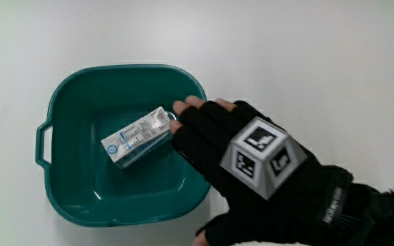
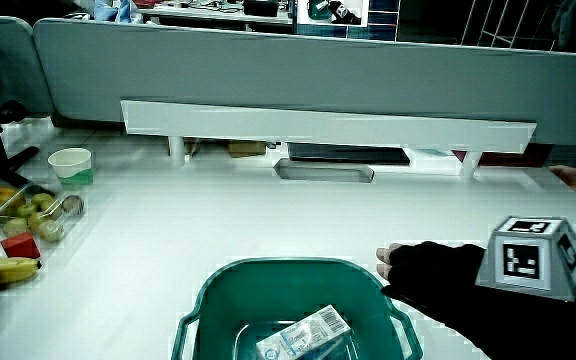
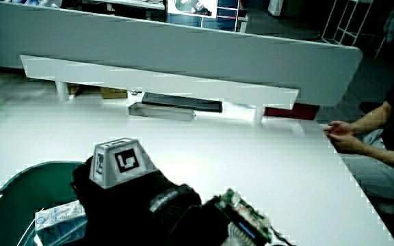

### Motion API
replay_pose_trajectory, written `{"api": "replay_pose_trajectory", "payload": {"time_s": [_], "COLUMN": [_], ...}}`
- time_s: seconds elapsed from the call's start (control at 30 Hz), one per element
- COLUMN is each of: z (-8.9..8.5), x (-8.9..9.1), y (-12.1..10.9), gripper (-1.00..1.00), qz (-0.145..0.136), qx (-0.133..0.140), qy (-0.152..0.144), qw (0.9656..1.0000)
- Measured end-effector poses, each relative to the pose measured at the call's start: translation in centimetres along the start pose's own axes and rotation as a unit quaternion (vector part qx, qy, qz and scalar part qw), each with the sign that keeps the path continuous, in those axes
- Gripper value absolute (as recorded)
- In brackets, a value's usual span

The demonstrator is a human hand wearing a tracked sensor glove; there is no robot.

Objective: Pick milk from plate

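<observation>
A small white and blue milk carton (image 1: 137,137) lies on its side on the floor of a teal plastic basin (image 1: 67,96) with a handle on its rim. The hand (image 1: 207,137) in its black glove reaches over the basin's rim, with the patterned cube (image 1: 262,157) on its back. Its fingers are stretched out and the thumb spread, fingertips (image 1: 182,107) right at the carton's nearest end; I cannot tell whether they touch it. Nothing is held. Both side views show the carton (image 2: 303,337) (image 3: 57,217) in the basin (image 2: 268,268) (image 3: 5,184) beside the hand (image 2: 428,275) (image 3: 115,191).
In a side view, a paper cup (image 2: 70,163), a clear box of fruit (image 2: 38,210), a red block (image 2: 18,245) and a banana (image 2: 3,268) sit at the table's edge. A low grey partition (image 2: 318,125) with a white shelf closes off the table.
</observation>
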Motion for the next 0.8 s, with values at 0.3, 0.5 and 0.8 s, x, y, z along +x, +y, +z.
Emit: {"api": "replay_pose_trajectory", "payload": {"time_s": [0.3, 0.5, 0.8], "z": [3.0, 3.1, 3.5], "x": [-1.1, -0.5, -0.5], "y": [2.0, 5.5, 9.1], "gripper": [0.00, 0.00, 0.00], "qz": [-0.016, -0.031, -0.021], "qx": [0.043, 0.073, 0.017], "qy": [-0.058, -0.068, -0.040], "qw": [0.9972, 0.9946, 0.9988]}}
